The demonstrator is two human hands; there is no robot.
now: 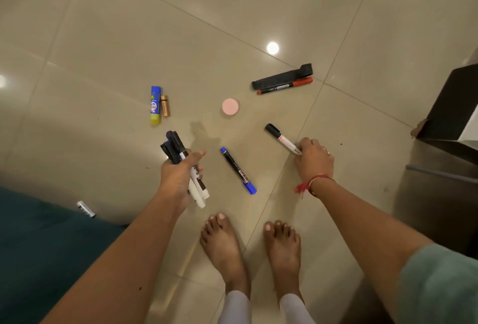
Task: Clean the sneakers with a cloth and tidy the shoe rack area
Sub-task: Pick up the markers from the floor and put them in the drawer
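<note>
Two hands are in view above the tiled floor (181, 39). Your left hand (181, 171) grips a bundle of markers (198, 186): the fingers curl round the barrels, the thumb points right, the black caps point far and the white ends point near. Your right hand (314, 159) is down at floor level, with its fingers curled on the near end of a black-capped white marker (280, 138). That marker's cap points far and left. A red thread bracelet (310, 184) sits on the right wrist.

Loose items on the floor:
- A blue-capped marker (238, 169) lies between your hands, touching neither, slanted from far left to near right.
- A pink round disc (230, 107) lies farther out, near the middle.
- A blue glue stick (155, 105) with a yellow end lies to the far left of your left hand, with a copper-coloured battery (165, 105) just beside it on its right.
- A red marker (287, 85) lies at the far right, against the near side of a long black case (282, 78).
- A small silver cylinder (86, 209) lies near left, at the edge of a teal fabric surface (38, 246). What it is cannot be told.

A dark box (452, 106) stands at the right edge. Your bare feet (225, 248) stand side by side, near to both hands.
</note>
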